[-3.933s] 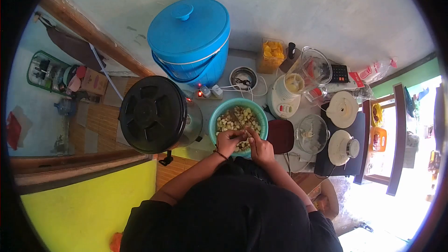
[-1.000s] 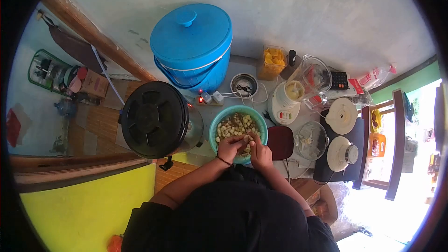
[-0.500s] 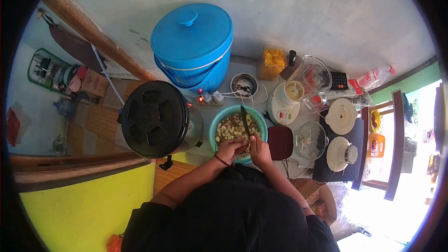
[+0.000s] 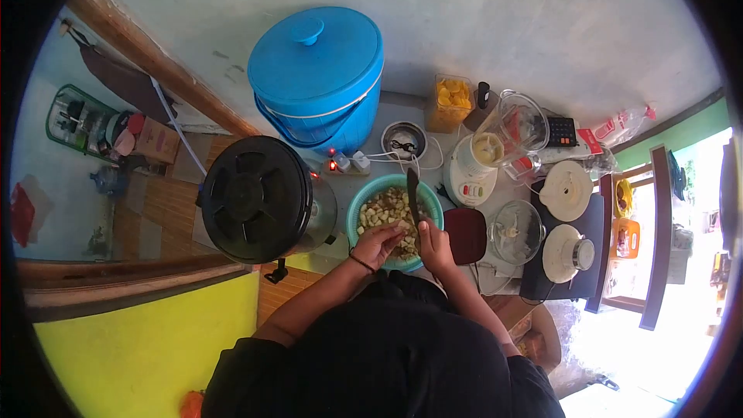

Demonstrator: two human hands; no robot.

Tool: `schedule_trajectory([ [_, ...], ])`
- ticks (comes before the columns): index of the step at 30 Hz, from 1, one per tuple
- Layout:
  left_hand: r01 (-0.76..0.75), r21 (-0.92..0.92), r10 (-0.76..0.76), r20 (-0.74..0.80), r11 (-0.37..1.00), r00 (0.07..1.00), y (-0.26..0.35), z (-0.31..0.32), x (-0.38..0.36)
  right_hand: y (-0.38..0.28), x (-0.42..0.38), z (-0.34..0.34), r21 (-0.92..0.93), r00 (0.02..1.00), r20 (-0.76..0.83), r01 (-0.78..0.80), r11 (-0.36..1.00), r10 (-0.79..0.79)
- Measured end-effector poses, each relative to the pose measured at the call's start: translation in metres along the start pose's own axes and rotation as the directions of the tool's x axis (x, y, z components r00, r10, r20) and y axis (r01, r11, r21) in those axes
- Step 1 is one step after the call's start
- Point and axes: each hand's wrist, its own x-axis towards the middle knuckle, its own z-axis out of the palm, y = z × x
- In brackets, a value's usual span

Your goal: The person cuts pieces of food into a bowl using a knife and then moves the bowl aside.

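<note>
A knife (image 4: 414, 195) with a dark blade points up and away over a turquoise basin (image 4: 357, 205). Its handle is in my right hand (image 4: 436, 246), closed around it at the basin's right side. Pale cut chunks (image 4: 383, 210) fill much of the basin; their kind is too small to make out. Over the basin's near left part, my left hand (image 4: 377, 244) pinches a small pale piece (image 4: 402, 224) between its fingertips. A narrow gap separates my left fingers from the knife. My hands hide the basin's near edge in part.
Left of the basin stands a black-lidded container (image 4: 255, 197); behind it, a blue lidded bucket (image 4: 317, 85). To the right are a blender (image 4: 474, 170), a dark red lid-like item (image 4: 464, 236), a clear bowl (image 4: 516, 232) and a two-plate cream appliance (image 4: 563, 255). A metal bowl (image 4: 404, 139) and cables lie behind.
The knife has moved slightly right and turned, its dark blade face now showing. My hands have drawn apart, and the pale piece in my left fingers shows more clearly.
</note>
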Motion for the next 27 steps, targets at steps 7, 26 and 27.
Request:
schedule_trajectory([
  [7,-0.181,0.256,0.209,-0.089,0.95,0.974,-0.004,0.013,-0.007,-0.007,-0.01,0.001,-0.176,0.987,0.096,0.145,0.974,-0.13],
  [26,-0.126,0.54,0.166,-0.027,0.832,0.986,-0.008,0.016,-0.014,0.008,-0.012,0.007,-0.314,0.995,0.091,0.075,0.946,-0.048],
  [27,-0.137,0.522,0.173,-0.02,0.842,0.985,-0.008,0.015,-0.014,0.011,-0.012,0.008,-0.303,0.995,0.083,0.077,0.95,-0.054],
])
